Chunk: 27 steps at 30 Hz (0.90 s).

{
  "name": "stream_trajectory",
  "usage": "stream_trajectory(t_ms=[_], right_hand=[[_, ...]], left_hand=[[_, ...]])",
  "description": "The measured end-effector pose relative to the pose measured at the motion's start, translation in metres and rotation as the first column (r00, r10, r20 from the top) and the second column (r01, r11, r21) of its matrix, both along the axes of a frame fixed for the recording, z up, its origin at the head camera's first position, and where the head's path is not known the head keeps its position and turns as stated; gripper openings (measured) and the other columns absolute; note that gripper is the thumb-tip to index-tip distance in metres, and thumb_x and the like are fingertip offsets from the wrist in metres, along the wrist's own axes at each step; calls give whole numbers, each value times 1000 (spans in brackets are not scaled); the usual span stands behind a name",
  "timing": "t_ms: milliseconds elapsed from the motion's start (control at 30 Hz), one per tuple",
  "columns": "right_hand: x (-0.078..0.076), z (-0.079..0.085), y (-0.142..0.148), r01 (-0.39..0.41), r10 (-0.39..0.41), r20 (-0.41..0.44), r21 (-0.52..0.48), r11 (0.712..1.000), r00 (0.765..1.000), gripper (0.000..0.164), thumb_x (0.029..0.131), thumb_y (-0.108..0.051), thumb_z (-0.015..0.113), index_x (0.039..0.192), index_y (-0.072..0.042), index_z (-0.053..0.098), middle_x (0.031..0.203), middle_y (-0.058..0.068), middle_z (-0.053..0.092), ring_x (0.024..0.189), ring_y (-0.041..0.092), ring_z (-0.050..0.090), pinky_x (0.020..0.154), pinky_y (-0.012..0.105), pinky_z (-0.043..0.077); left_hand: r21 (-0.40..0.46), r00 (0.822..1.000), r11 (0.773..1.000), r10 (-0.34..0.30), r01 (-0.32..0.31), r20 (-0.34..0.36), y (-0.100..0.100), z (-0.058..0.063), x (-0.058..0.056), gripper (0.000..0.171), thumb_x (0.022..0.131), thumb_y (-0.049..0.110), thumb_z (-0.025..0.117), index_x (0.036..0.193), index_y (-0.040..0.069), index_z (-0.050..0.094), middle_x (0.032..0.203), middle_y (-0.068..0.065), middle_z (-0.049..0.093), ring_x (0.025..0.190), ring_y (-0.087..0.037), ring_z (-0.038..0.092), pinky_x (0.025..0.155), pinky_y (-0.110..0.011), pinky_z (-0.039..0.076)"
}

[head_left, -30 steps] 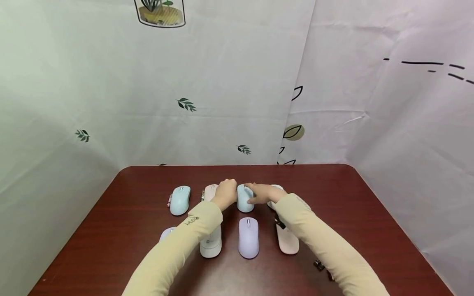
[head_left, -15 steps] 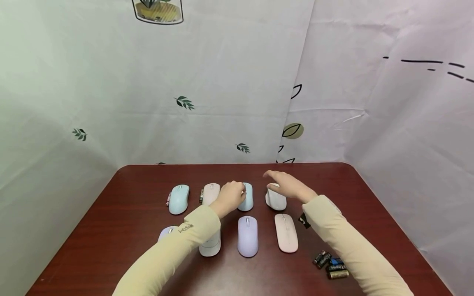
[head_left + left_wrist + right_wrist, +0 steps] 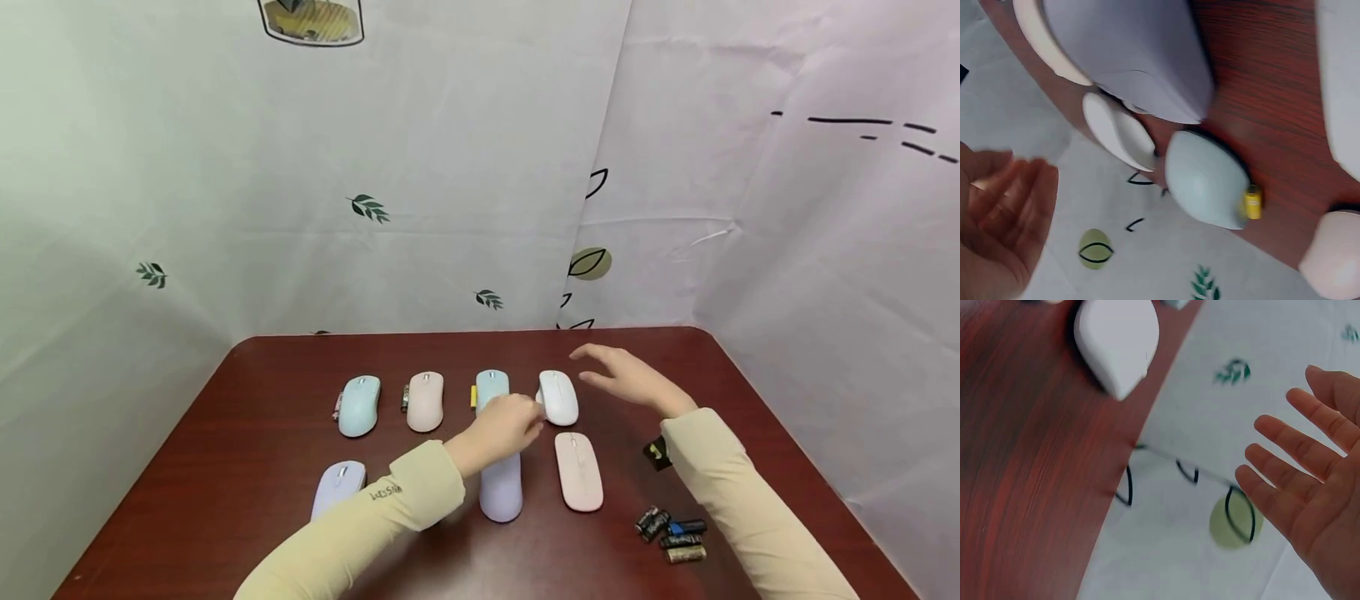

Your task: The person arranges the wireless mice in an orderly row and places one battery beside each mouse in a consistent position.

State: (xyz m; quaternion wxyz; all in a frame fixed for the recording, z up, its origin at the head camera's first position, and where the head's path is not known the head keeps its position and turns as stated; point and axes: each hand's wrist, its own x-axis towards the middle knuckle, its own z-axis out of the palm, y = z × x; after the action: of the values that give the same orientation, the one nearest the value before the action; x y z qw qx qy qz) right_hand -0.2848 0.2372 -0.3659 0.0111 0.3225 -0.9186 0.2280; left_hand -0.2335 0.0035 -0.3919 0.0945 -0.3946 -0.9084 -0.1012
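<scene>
My left hand (image 3: 506,427) hovers over the gap between the middle light blue mouse (image 3: 492,390) and the lavender mouse (image 3: 501,492), partly covering both. Its fingers are loosely curled with nothing between them in the left wrist view. A yellow battery (image 3: 1253,201) lies against the light blue mouse's left side. Off to the right, my right hand (image 3: 630,377) is raised past the white mouse (image 3: 558,398), palm bare and fingers spread in the right wrist view. A pale pink mouse (image 3: 579,472) lies in front of the white one.
At the back left are another light blue mouse (image 3: 360,407) and a beige mouse (image 3: 425,402), each with a battery beside it. A second lavender mouse (image 3: 339,485) is partly behind my left sleeve. Several loose batteries (image 3: 681,542) and a small black item (image 3: 657,454) lie at the right.
My right hand has left the middle light blue mouse and moved right. My left hand has come right and nearer me, uncovering the beige mouse and the yellow battery.
</scene>
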Motion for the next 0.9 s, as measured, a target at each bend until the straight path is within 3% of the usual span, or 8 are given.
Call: stream_trajectory(t_ms=[100, 200, 400, 600, 767, 833, 900], right_hand=[[-1, 1, 14, 40, -40, 0, -38, 998, 999, 31, 92, -11, 58, 121, 0, 56, 121, 19, 61, 116, 35, 55, 96, 51, 42], [1, -1, 26, 65, -65, -1, -53, 996, 998, 30, 92, -11, 58, 120, 0, 56, 121, 20, 61, 116, 36, 55, 95, 52, 42], [9, -14, 51, 113, -113, -1, -47, 993, 994, 28, 92, -10, 58, 118, 0, 58, 117, 20, 62, 111, 39, 56, 90, 53, 44], [15, -24, 79, 161, -161, 35, -16, 987, 986, 28, 93, -12, 57, 118, 1, 57, 118, 23, 61, 110, 41, 56, 87, 54, 46], [22, -29, 98, 182, -182, 39, 3, 983, 983, 27, 92, -7, 57, 117, 3, 57, 116, 25, 60, 107, 42, 57, 83, 54, 48], [24, -31, 104, 189, -189, 33, 7, 982, 981, 26, 91, -5, 58, 116, 3, 57, 115, 25, 60, 105, 42, 58, 82, 53, 48], [25, -33, 109, 196, -197, 29, 6, 980, 980, 26, 90, -3, 58, 115, 4, 57, 114, 24, 61, 104, 42, 58, 81, 53, 49]], left_hand=[[-88, 992, 989, -118, 115, -33, 7, 2, 7, 9, 86, 16, 65, 90, 15, 73, 83, 5, 69, 76, -8, 64, 65, -21, 50], [-184, 971, 959, -231, 217, -60, 13, 0, 17, 11, 86, 19, 65, 93, 20, 73, 86, 7, 67, 82, -7, 64, 67, -20, 50], [-284, 889, 875, -440, 392, -128, 27, -4, 35, 14, 88, 18, 62, 96, 24, 71, 83, 12, 63, 82, -3, 60, 66, -14, 47], [-337, 818, 844, -511, 418, -266, 49, -8, 42, 11, 90, 20, 58, 86, 26, 67, 81, 14, 61, 76, -2, 58, 68, -13, 45], [-409, 756, 804, -570, 431, -322, 68, -18, 44, 15, 92, 20, 54, 93, 29, 66, 90, 15, 61, 83, -2, 57, 72, -12, 45], [-429, 747, 788, -588, 442, -310, 76, -21, 44, 16, 93, 22, 53, 96, 29, 66, 95, 15, 61, 86, -2, 56, 73, -12, 45], [-439, 760, 782, -587, 443, -280, 84, -24, 45, 16, 93, 25, 53, 100, 30, 67, 99, 14, 59, 90, -3, 56, 73, -13, 45]])
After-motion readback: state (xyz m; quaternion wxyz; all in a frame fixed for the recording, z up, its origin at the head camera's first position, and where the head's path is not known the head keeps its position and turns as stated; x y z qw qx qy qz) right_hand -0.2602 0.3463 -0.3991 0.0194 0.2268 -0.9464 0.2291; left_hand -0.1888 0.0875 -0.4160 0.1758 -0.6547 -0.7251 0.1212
